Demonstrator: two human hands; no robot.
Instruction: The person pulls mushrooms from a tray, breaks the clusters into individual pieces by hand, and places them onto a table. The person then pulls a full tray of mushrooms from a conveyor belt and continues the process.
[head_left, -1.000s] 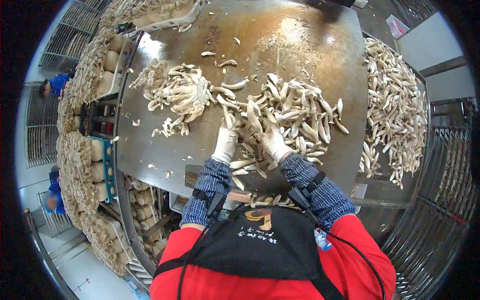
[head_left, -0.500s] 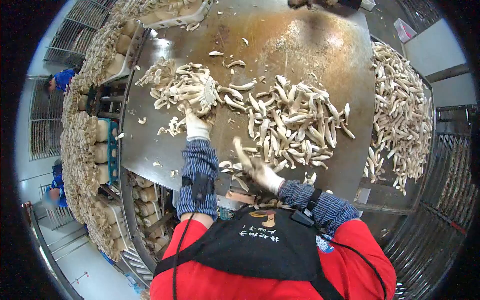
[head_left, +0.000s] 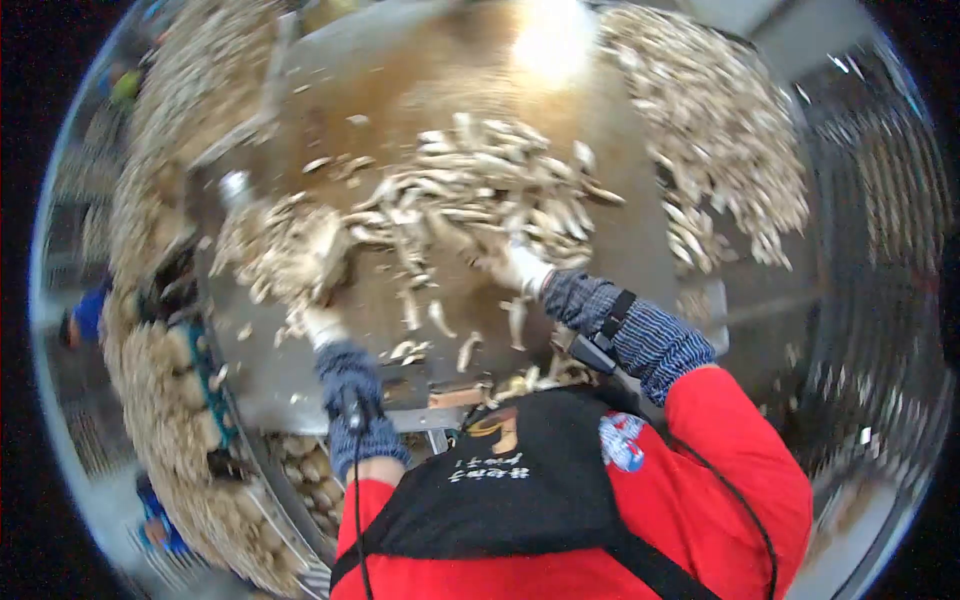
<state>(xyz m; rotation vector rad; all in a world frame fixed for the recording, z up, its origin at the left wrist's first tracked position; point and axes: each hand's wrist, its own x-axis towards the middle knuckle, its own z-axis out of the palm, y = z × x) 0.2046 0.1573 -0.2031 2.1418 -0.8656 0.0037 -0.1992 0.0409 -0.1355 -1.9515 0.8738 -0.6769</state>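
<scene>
My left hand [head_left: 322, 322], in a white glove, grips the near side of a cluster of pale mushrooms [head_left: 322, 245] on the left of the metal table. Its fingertips are partly hidden by the cluster. At the near edge of a heap of loose long-stemmed mushrooms [head_left: 480, 170] is my right hand [head_left: 518, 265], also gloved. Motion smears its fingers, so I cannot make out whether a mushroom is in them. Several single mushrooms [head_left: 440, 318] lie between my hands and my apron.
The metal table [head_left: 400, 85] carries scattered scraps. A large mass of loose mushrooms [head_left: 710, 130] fills a surface on the right. Mushroom clusters stand in crates along the left, near a teal crate [head_left: 212, 385]. A person in blue [head_left: 90, 312] is at far left.
My view has turned and blurred. The loose mushroom on my right hand's side no longer shows clearly, and that hand is now against the heap. My left hand stays at the cluster.
</scene>
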